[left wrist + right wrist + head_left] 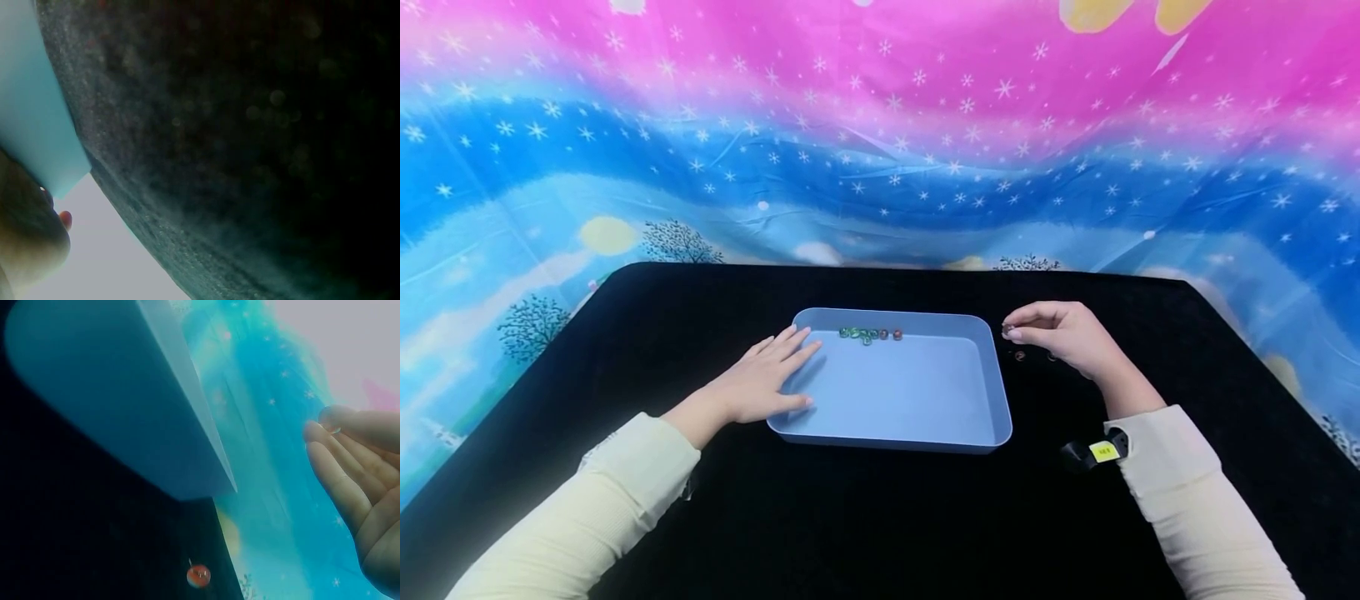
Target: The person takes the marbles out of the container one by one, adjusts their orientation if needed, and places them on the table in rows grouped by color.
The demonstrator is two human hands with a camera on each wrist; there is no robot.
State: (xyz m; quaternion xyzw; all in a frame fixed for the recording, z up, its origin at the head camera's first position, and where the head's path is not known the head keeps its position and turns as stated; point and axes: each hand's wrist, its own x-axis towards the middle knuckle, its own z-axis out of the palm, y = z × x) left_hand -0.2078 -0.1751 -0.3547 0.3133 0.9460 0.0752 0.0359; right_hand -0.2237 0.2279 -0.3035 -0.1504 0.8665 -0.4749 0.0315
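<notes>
A shallow blue-grey tray [910, 392] lies on the black tabletop. Along its far wall sit several green marbles [856, 333] with two reddish-brown marbles [897, 334] at their right end. My left hand [760, 380] rests over the tray's left rim, fingers spread and straight. Just outside the right rim, my right hand [1067, 335] pinches a small marble [1007, 331] between thumb and fingertips. Below that hand a reddish marble [1019, 356] lies on the table, also seen in the right wrist view as an orange-red marble [199, 575]. Another marble [1052, 357] shows partly under the hand.
Black cloth [880, 525] covers the table. A black strap with a yellow label [1103, 452] sits at my right cuff. Behind the table hangs a pink and blue snowflake-printed curtain [880, 125]. The left wrist view is mostly dark and blurred.
</notes>
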